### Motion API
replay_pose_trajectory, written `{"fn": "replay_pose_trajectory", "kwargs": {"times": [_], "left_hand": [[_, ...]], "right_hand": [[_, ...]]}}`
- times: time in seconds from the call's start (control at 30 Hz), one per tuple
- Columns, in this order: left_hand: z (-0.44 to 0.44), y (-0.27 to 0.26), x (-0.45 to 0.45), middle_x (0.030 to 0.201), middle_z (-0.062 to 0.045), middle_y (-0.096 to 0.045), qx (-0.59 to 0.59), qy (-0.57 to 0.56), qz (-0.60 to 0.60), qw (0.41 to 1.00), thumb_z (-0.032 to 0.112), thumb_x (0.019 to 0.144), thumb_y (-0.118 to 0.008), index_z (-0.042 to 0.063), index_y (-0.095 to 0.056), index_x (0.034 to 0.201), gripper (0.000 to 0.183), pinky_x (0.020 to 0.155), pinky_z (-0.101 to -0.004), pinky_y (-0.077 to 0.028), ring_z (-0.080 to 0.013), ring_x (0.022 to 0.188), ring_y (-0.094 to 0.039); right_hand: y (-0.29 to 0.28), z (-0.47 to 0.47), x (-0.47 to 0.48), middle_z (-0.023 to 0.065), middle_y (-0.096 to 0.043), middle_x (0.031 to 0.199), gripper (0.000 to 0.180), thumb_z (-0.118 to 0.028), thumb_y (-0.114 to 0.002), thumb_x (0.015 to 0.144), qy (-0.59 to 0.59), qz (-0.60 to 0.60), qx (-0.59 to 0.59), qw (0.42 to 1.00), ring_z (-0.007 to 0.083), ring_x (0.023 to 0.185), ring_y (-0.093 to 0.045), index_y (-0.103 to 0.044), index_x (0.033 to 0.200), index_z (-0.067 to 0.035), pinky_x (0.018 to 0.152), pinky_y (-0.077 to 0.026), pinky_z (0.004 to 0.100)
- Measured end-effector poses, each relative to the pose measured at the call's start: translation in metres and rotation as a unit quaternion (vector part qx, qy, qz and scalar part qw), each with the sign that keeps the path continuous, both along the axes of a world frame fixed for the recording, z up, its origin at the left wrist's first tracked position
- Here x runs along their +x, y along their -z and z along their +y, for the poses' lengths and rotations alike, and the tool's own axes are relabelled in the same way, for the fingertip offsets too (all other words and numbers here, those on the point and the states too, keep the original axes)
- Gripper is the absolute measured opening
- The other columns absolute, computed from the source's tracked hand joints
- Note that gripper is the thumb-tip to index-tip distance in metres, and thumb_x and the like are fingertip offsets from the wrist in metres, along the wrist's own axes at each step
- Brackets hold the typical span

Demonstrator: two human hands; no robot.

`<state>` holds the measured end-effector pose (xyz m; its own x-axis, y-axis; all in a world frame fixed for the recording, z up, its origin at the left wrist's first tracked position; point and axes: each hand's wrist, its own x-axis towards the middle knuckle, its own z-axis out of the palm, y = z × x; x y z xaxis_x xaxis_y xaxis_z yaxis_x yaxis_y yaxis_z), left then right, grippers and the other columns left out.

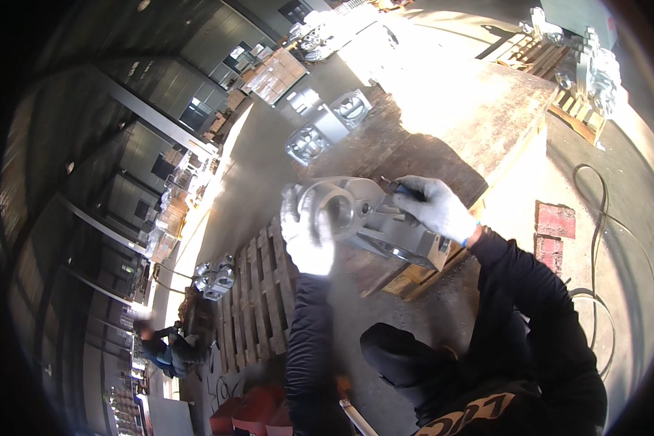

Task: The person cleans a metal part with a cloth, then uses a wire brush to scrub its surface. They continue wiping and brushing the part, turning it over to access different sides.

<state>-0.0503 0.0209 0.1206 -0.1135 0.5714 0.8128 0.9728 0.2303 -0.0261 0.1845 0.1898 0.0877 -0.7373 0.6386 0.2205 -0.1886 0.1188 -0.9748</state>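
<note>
A large machined metal casting [379, 218] with a round collar rests on the worn tabletop [354, 143] in front of me. My left hand [307, 234], in a white glove, grips the collar on its left side, with fingers spread over the rim. In my gloved right hand [433, 204] is a small hand tool [409, 191] with a blue and dark body. Its thin metal tip points left, above the casting. My fingers hide part of the tool, so its exact kind cannot be told.
More castings [327, 122] stand at the table's far left edge. A slatted wooden pallet [256, 294] lies on the left, and red containers [256, 411] sit below it. A hose [597, 245] loops over the floor at right. Another person [166, 349] is farther off at left.
</note>
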Motion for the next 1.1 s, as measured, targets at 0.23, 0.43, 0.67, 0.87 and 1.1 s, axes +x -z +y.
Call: {"fn": "replay_pose_trajectory", "kwargs": {"times": [0.23,0.43,0.67,0.87,1.1], "left_hand": [[0.022,-0.014,0.037,0.143,-0.021,-0.066,0.083,0.028,-0.001,0.996,0.016,0.109,-0.061,0.003,-0.075,0.129,0.028,0.119,-0.0488,-0.044,-0.0392,0.14,-0.057],[0.0,0.072,0.181,0.146,-0.023,-0.064,-0.045,0.151,-0.063,0.986,0.014,0.103,-0.064,0.0,-0.057,0.148,0.047,0.115,-0.0524,-0.05,-0.0436,0.137,-0.06],[-0.022,0.158,0.274,0.147,-0.018,-0.06,-0.194,0.035,-0.502,0.842,0.019,0.097,-0.077,0.006,-0.049,0.154,0.064,0.112,-0.0453,-0.051,-0.0374,0.136,-0.06],[-0.048,0.182,0.265,0.135,-0.016,-0.066,-0.206,0.153,-0.601,0.757,0.014,0.104,-0.062,0.005,-0.057,0.146,0.043,0.1,-0.039,-0.057,-0.0275,0.115,-0.069],[-0.087,0.18,0.28,0.107,-0.008,-0.066,-0.276,0.111,-0.532,0.792,0.009,0.103,-0.057,0.002,-0.063,0.124,0.023,0.088,-0.0297,-0.051,-0.0167,0.093,-0.062]], "right_hand": [[0.071,-0.022,0.049,0.0041,-0.077,0.114,0.03,-0.015,-0.064,0.111,-0.034,0.148,-0.195,0.969,0.0082,0.092,-0.067,-0.065,0.14,-0.004,0.08,-0.055,0.0236],[0.131,-0.055,0.092,0.003,-0.073,0.129,0.038,-0.01,-0.077,0.101,0.004,0.145,-0.29,0.946,0.0122,0.123,-0.065,-0.069,0.138,-0.005,0.107,-0.053,0.0319],[0.159,-0.092,0.132,0.0077,-0.062,0.136,0.028,-0.006,-0.087,0.09,0.038,0.025,-0.276,0.96,0.0161,0.123,-0.064,-0.075,0.114,0.001,0.108,-0.053,0.0306],[0.174,-0.107,0.156,0.0121,-0.073,0.123,0.037,-0.032,-0.082,0.096,0.082,-0.033,-0.195,0.977,0.0208,0.108,-0.073,-0.074,0.119,-0.004,0.095,-0.059,0.035],[0.189,-0.12,0.188,0.0135,-0.078,0.111,0.035,-0.03,-0.081,0.096,-0.046,0.031,-0.275,0.96,0.0223,0.102,-0.075,-0.075,0.117,-0.003,0.092,-0.059,0.0368]]}}
